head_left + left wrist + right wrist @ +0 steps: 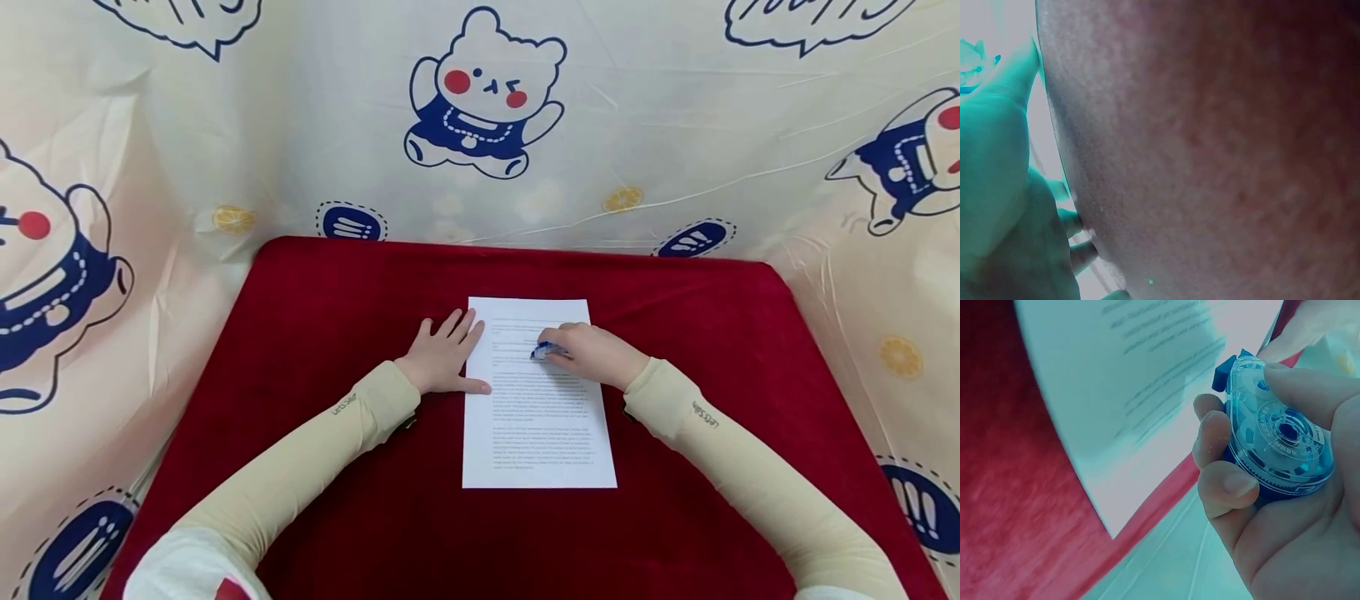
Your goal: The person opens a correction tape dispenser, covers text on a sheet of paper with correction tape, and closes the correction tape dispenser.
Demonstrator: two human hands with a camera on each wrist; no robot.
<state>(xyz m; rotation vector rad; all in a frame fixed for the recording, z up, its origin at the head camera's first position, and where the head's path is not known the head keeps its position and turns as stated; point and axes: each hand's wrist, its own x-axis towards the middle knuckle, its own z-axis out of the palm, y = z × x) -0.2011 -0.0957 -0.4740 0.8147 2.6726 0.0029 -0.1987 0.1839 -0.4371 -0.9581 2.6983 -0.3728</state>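
Lying on the red cloth (420, 533), the printed sheet (536, 400) ran lengthwise from near to far, its small print too faint to read. Fingers spread, the left hand (441, 362) rested across its left edge. Over the sheet's upper right, the right hand (600, 354) held a blue-and-clear tape dispenser (1282, 434) between curled fingers and thumb, its tip leftward, its body mostly hidden in the head view.

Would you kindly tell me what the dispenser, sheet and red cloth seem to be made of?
Dispenser: probably hard, glossy plastic, clear and blue; its inner wheel shows through. Sheet: likely matte white paper, thin and printed with text. Red cloth: perhaps velvet or similar pile, judging by its soft, mottled sheen.
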